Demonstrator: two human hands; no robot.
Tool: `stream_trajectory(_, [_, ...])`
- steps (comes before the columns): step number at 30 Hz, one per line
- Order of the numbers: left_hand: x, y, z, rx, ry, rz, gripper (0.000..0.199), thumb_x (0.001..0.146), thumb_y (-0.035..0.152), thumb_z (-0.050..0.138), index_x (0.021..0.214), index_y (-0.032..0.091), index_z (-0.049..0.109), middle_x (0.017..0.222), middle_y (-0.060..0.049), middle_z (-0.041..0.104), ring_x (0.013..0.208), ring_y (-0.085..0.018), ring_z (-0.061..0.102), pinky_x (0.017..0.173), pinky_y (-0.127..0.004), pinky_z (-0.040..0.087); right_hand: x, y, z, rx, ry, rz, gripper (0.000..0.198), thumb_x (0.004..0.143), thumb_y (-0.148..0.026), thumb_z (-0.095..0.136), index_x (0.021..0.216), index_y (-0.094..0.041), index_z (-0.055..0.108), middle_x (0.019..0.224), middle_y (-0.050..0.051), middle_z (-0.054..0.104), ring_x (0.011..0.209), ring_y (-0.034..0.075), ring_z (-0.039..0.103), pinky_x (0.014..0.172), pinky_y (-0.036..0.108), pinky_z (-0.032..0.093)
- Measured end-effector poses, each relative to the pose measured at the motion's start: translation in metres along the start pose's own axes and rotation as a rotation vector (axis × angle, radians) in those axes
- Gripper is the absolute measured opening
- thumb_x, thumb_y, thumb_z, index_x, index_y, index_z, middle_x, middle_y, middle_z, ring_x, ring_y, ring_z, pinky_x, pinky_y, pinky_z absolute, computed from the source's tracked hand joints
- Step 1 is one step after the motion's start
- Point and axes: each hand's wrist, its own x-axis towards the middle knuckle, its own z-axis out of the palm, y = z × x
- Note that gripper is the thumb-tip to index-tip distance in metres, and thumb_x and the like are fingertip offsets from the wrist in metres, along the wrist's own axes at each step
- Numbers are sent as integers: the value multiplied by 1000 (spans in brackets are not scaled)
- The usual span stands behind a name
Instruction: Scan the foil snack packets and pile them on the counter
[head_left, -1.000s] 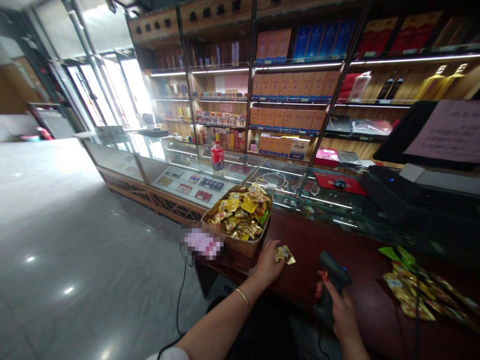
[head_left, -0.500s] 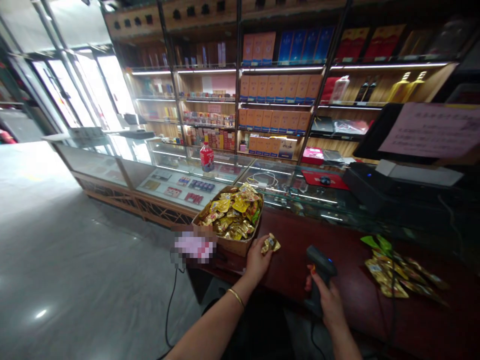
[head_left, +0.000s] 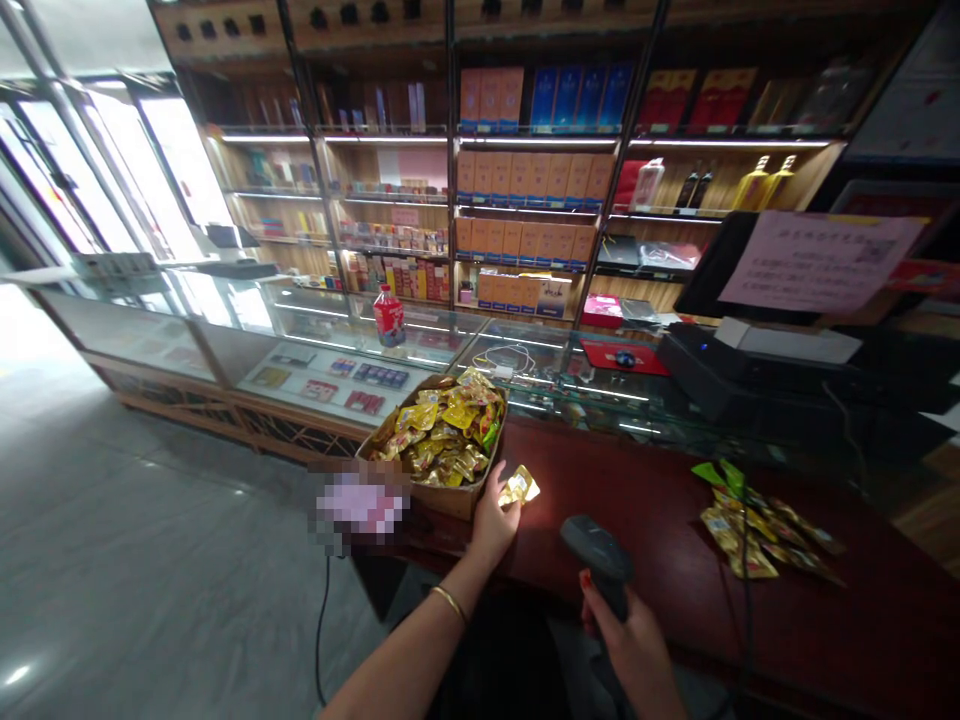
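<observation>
My left hand (head_left: 495, 522) is closed on a small gold foil packet (head_left: 520, 486), holding it just above the dark red table beside an open cardboard box (head_left: 448, 500). Similar gold packets (head_left: 442, 430) fill that box in a heap. In my right hand (head_left: 626, 630) is a black handheld barcode scanner (head_left: 598, 548), its head pointed towards the packet. Bright light falls on the packet's surface. Farther right, a loose pile of gold packets (head_left: 750, 530) lies on the table, with a green one (head_left: 718, 478) at its back edge.
Behind the table (head_left: 652, 500) runs a glass display counter (head_left: 450, 345) bearing a red bottle (head_left: 388, 316). A monitor with a pink paper notice (head_left: 821, 258) stands at the right. A cable (head_left: 745, 620) crosses the table near the loose pile. Stocked shelves line the back wall.
The view has shifted, so the scene sits farther left. Light now shines on the packet, and the scanner's blue light no longer shows. Both hands keep their holds.
</observation>
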Motion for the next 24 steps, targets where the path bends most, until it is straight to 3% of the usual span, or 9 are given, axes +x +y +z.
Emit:
stream_trajectory(8, [1, -6, 3, -17, 1, -34, 73, 82, 10, 65, 149, 23, 39, 122, -9, 72, 110, -20, 71, 101, -37, 54, -1, -10, 0, -28, 17, 4, 61, 73, -81, 60, 71, -20, 65, 58, 1, 63, 59, 20, 59, 59, 31, 45])
stream_trajectory(13, [1, 6, 7, 309, -47, -57, 57, 79, 13, 68, 135, 20, 58, 124, -11, 72, 116, -25, 68, 105, -40, 49, -9, -6, -9, 14, 42, -3, 60, 74, -78, 62, 79, -18, 69, 59, 0, 64, 60, 20, 61, 60, 29, 47])
stream_trajectory(16, [9, 17, 39, 331, -158, -180, 54, 72, 12, 73, 125, 15, 65, 126, -14, 70, 122, -29, 63, 108, -40, 46, -14, -2, -23, 42, 54, 31, 65, 71, -80, 64, 84, -16, 72, 62, 2, 68, 61, 21, 63, 59, 29, 48])
stream_trajectory(19, [18, 32, 101, 259, -273, -262, 58, 65, 8, 78, 122, 13, 67, 129, -17, 69, 123, -30, 62, 108, -40, 46, -20, -1, -38, 50, 88, 34, 70, 68, -81, 66, 91, -15, 75, 67, 4, 72, 65, 22, 66, 63, 29, 51])
stream_trajectory(22, [23, 45, 157, 182, -377, -280, 63, 67, 8, 79, 128, 12, 64, 125, -16, 71, 112, -26, 70, 97, -33, 54, -22, 2, -51, 27, 120, 24, 72, 65, -82, 68, 91, -15, 77, 71, 6, 75, 70, 24, 68, 68, 30, 54])
stream_trajectory(24, [25, 54, 170, 133, -429, -255, 66, 69, 9, 78, 133, 12, 61, 126, -16, 71, 110, -25, 71, 91, -31, 57, -21, 7, -58, 45, 110, 36, 75, 64, -82, 69, 96, -14, 78, 79, 9, 79, 75, 26, 71, 70, 30, 55])
